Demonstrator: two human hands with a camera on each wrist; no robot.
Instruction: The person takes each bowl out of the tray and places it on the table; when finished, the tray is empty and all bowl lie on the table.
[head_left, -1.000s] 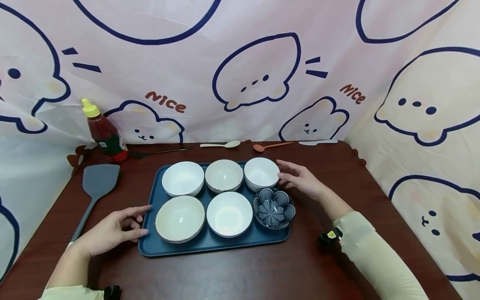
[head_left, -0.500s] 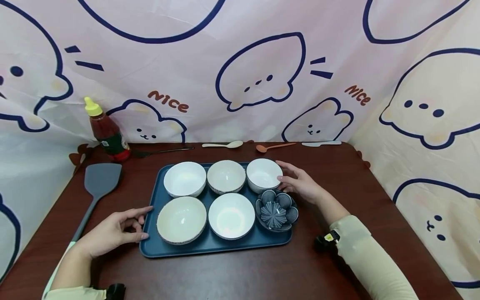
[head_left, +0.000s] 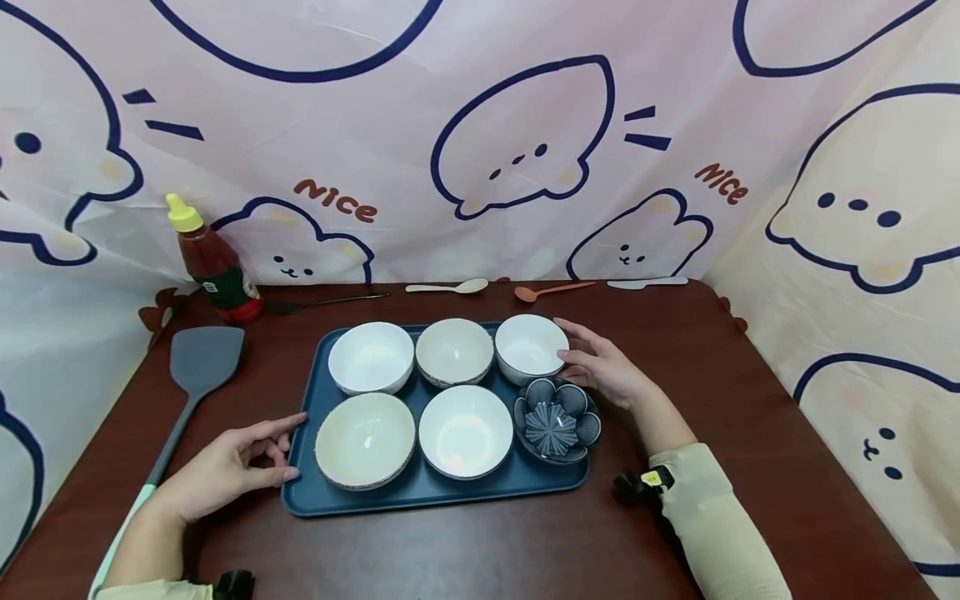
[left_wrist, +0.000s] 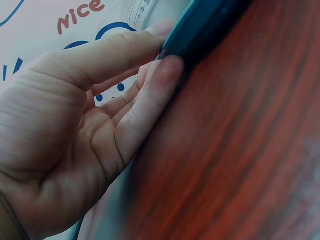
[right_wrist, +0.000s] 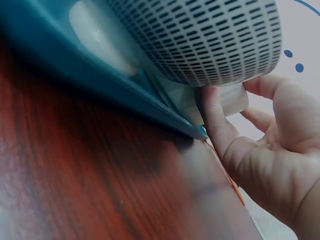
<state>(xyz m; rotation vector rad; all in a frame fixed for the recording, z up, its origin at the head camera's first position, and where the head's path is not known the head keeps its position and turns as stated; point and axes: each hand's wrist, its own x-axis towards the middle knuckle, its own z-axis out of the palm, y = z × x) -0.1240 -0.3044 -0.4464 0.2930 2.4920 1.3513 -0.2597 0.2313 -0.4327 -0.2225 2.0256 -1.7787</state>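
Note:
A blue tray [head_left: 435, 497] carries several bowls in two rows. My left hand [head_left: 228, 467] is at its left rim; in the left wrist view the rim of the tray [left_wrist: 192, 32] runs between forefinger and thumb. My right hand [head_left: 607, 367] holds the white bowl [head_left: 531, 343] at the back right corner, thumb near its front side and forefinger behind. Just in front sits a dark blue flower-shaped bowl [head_left: 557, 425], whose dashed outer wall [right_wrist: 215, 40] fills the top of the right wrist view. The other bowls, including a cream bowl [head_left: 365, 440], stand untouched.
A grey turner [head_left: 202, 358] lies left of the tray, its handle passing by my left forearm. A red sauce bottle [head_left: 217, 271] stands behind it. Along the back edge lie a dark fork [head_left: 322, 302], a white spoon [head_left: 457, 287], an orange spoon [head_left: 551, 292] and a white knife [head_left: 645, 283].
My right fingers have come closer round the back right bowl, and the right forearm has swung slightly left. The left hand stays at the tray's rim. The head view has shifted a little.

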